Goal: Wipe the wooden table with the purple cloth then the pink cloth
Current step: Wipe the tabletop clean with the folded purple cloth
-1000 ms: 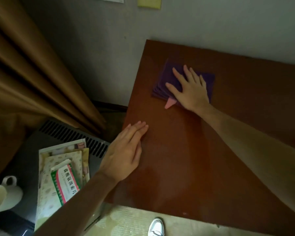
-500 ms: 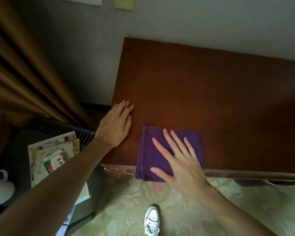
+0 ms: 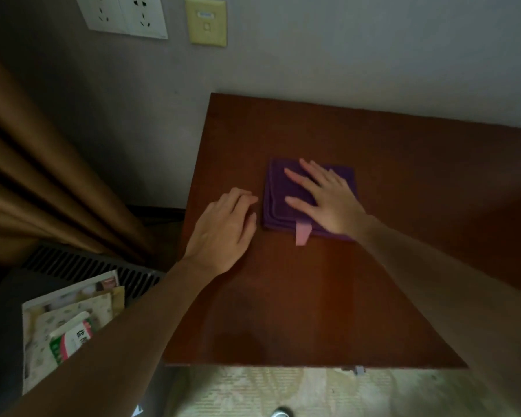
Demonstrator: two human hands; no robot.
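Fingers [image 3: 295, 176] spread wide, the right hand [image 3: 328, 200] presses flat on the folded purple cloth [image 3: 278, 203], which lies mid-way across the wooden table [image 3: 313, 296] with a pink tab [image 3: 303, 233] poking from its near edge. Left hand [image 3: 223, 233] rests flat, fingers together, just beside the cloth, holding nothing

We see our two arms bare from the bottom edge of the view up to the wrists, with no sleeve, watch, bracelet or ring showing on either one. Our left hand [image 3: 223, 233] and our right hand [image 3: 328, 200] are both ungloved, the fingers slender and the nails short and plain as far as the dim light lets us tell. At the very bottom edge we make out the rounded toe of a light-coloured shoe [image 3: 280, 413], too cropped to tell more.
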